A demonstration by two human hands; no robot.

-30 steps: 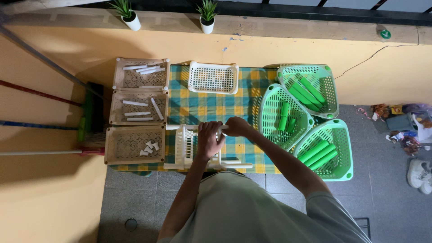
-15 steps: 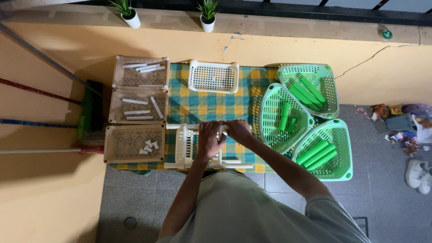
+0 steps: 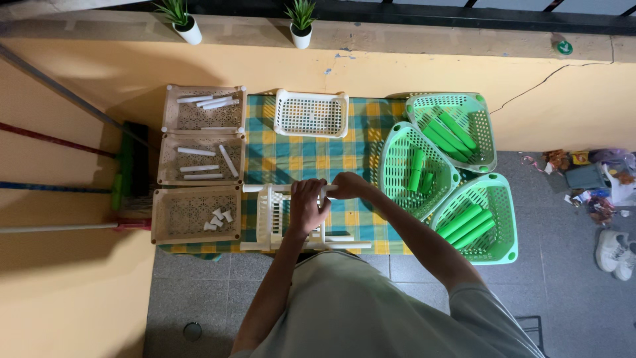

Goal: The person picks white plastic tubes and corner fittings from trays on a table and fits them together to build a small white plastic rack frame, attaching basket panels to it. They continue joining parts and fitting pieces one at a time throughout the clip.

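Broom handles (image 3: 59, 189) at far left, slanting in from the edge against the yellow wall, a green brush head just beside the table's left side. Next over, three beige trays in a column on the checked cloth (image 3: 311, 156): top beige tray (image 3: 173, 118) with a few long white tubes, middle beige tray (image 3: 167, 162) with three or four more tubes lying flat and one slanted, bottom beige tray (image 3: 162, 225) with a cluster of small white connector pieces at its right half. Just right of the bottom tray, at the table's near edge, white plastic rack (image 3: 270, 217), partly assembled, lying tipped on its side, white rods running out from it to the right. Left hand (image 3: 307, 207) clenched over the rack's upper part, fingers wrapped around a rod and frame. Right hand (image 3: 348, 185) touching the left, closed around the end of the top white rod (image 3: 265, 188). Behind the hands, near the wall, empty white basket (image 3: 311, 114). Further right, three green baskets close together: middle green basket (image 3: 397, 156) with short green tubes, far green basket (image 3: 483, 126) with long green tubes, near green basket (image 3: 500, 238) with three long green tubes. At far right, on the grey floor, clutter and a white shoe (image 3: 615, 250). Along the top ledge, two small potted plants (image 3: 301, 20).
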